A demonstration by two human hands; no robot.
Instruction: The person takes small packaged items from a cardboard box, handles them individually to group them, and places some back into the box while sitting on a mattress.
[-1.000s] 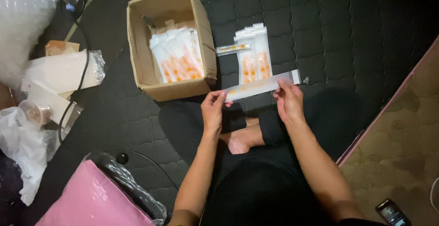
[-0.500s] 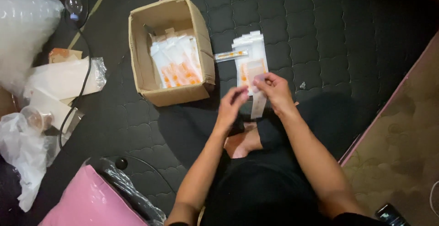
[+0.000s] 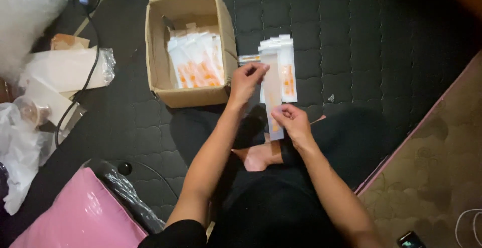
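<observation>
Brown cardboard box [image 3: 188, 47] of clear packets sits left | my left hand [image 3: 247, 80] pinches the long clear plastic sleeve [image 3: 273, 100] at top | my right hand [image 3: 293, 122] grips its bottom | I keep it taut above the white-and-orange packet stack [image 3: 285, 67].

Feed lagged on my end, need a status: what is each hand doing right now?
Left hand: closed, pinching the top end of a long clear packet.
Right hand: closed, gripping the same packet's lower end.
</observation>
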